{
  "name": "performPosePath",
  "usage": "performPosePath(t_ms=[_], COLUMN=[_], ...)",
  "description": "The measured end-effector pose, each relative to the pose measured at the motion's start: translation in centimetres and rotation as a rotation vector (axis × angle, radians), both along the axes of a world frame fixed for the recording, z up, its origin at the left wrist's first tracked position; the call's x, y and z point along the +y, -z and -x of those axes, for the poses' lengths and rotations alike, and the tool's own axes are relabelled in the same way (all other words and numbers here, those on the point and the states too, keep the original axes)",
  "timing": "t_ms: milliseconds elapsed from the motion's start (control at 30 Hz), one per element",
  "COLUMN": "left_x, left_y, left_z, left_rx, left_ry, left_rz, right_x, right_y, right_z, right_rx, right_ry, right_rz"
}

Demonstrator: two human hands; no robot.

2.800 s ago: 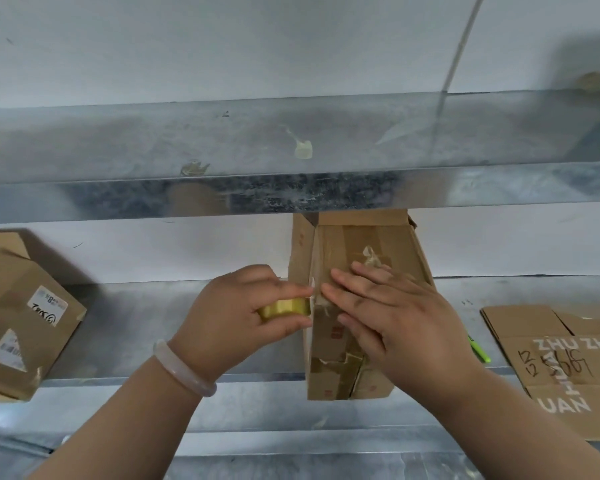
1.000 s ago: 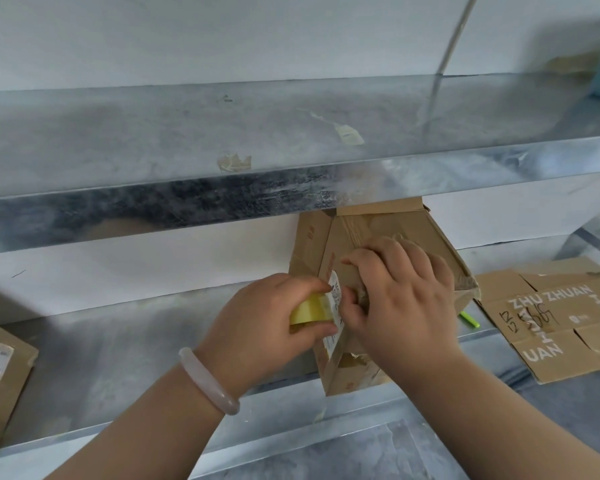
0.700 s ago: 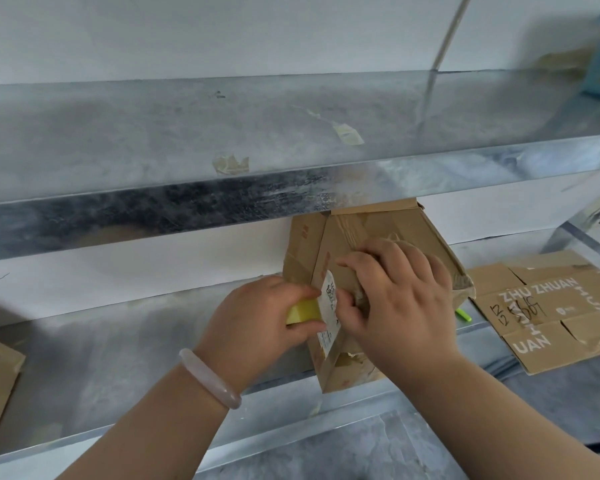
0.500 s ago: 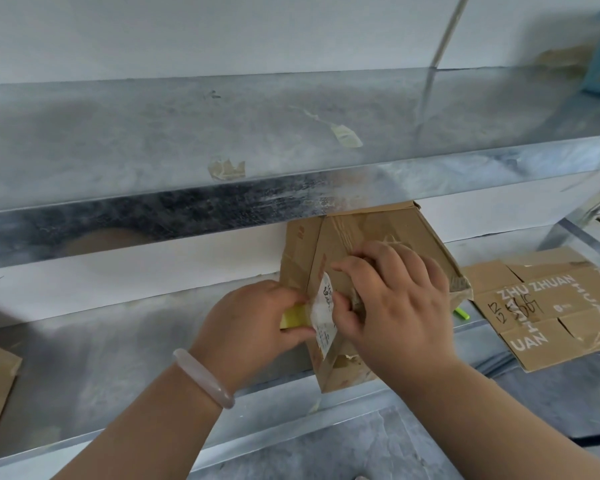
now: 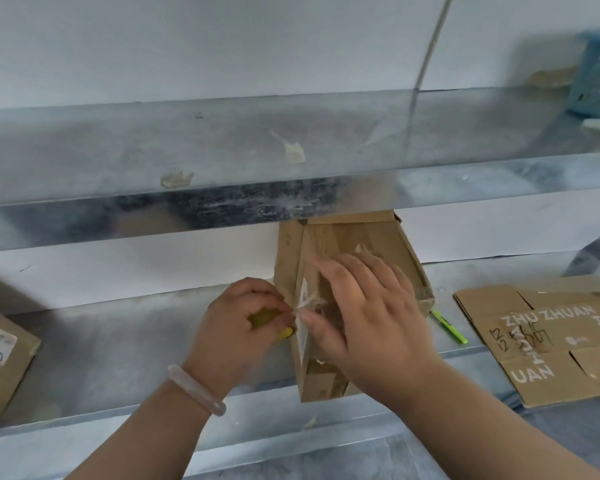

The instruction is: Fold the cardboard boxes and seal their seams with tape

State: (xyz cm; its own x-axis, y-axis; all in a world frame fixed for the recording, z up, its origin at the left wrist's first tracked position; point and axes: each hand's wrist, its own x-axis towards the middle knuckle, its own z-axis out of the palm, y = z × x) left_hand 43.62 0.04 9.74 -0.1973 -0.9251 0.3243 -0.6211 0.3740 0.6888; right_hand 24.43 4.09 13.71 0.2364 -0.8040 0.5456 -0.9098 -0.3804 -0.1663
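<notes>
A tall brown cardboard box [image 5: 368, 240] stands upright on the lower metal shelf [image 5: 118, 341], its top just under the upper shelf. My left hand [image 5: 236, 330] grips a small yellow tape roll [image 5: 286, 332] against the box's left edge. A clear strip of tape [image 5: 307, 301] stretches from the roll onto the box front. My right hand [image 5: 368, 313] lies on the box front with straight fingers and presses the tape down. A white label on the box edge shows between both hands.
A flattened cardboard sheet [image 5: 548, 337] printed ZHU ZHUAN lies to the right on the shelf, a green pen [image 5: 449, 327] beside it. Another folded box [image 5: 0, 362] with labels sits at the far left. The upper metal shelf [image 5: 291, 199] overhangs the work spot.
My right hand's fingers have straightened from a curled pinch and now spread flat on the box front. My left hand with the tape roll has dropped slightly along the left edge.
</notes>
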Motion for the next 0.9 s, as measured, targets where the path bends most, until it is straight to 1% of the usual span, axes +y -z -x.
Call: performPosePath(t_ms=[67, 133, 167, 200, 233, 267, 300, 333, 367, 400, 467, 533, 567, 633, 700, 767, 900], left_x=[0.0, 0.3, 0.4, 0.4, 0.5, 0.6, 0.8, 0.9, 1.1, 1.3, 1.8, 2.2, 2.3, 2.4, 2.5, 2.4, 2.3], left_y=[-0.1, -0.1, 0.0, 0.0, 0.0, 0.0, -0.1, 0.0, 0.0, 0.0, 0.0, 0.0, 0.1, 0.4, 0.5, 0.5, 0.5], left_z=[0.7, 1.4, 1.5, 1.6, 1.7, 1.7, 1.7, 1.6, 1.6, 1.6, 1.7, 1.7, 1.8, 1.7, 1.3, 1.0, 0.4], left_rx=[-0.024, -0.079, -0.090, -0.090, -0.087, -0.093, -0.110, -0.128, -0.138, -0.137, -0.105, -0.076, -0.069, -0.058, -0.054, -0.057, -0.029], left_ry=[-0.036, -0.069, -0.088, -0.106, -0.120, -0.131, -0.138, -0.145, -0.153, -0.162, -0.171, -0.171, -0.168, -0.173, -0.180, -0.184, -0.163], left_rz=[0.012, 0.030, 0.038, 0.047, 0.051, 0.052, 0.044, 0.034, 0.024, 0.014, 0.005, 0.025, 0.035, 0.040, 0.043, 0.049, 0.057], right_x=[1.0, 1.5, 1.4, 0.8, -0.2, -1.4, -2.9, -4.3, -5.5, -6.6, -8.2, -9.0, -9.2, -9.3, -9.1, -7.9, -2.8], right_y=[-0.6, -0.1, 0.6, 1.6, 3.0, 4.8, 7.0, 9.4, 11.5, 13.4, 16.5, 18.4, 18.9, 19.2, 18.8, 17.8, 14.1], right_z=[2.5, 6.0, 8.0, 10.0, 12.0, 13.9, 15.7, 17.5, 18.9, 19.9, 21.1, 21.4, 21.4, 21.3, 20.8, 20.0, 17.2], right_rx=[-0.254, -0.497, -0.610, -0.724, -0.814, -0.836, -0.769, -0.638, -0.496, -0.365, -0.175, -0.050, -0.028, -0.060, -0.157, -0.335, -0.726], right_ry=[-0.126, -0.151, -0.103, -0.014, 0.098, 0.228, 0.359, 0.469, 0.531, 0.551, 0.553, 0.563, 0.587, 0.630, 0.625, 0.608, 0.578], right_rz=[0.005, 0.150, 0.198, 0.188, 0.114, -0.020, -0.204, -0.416, -0.605, -0.743, -0.878, -0.888, -0.858, -0.828, -0.839, -0.796, -0.566])
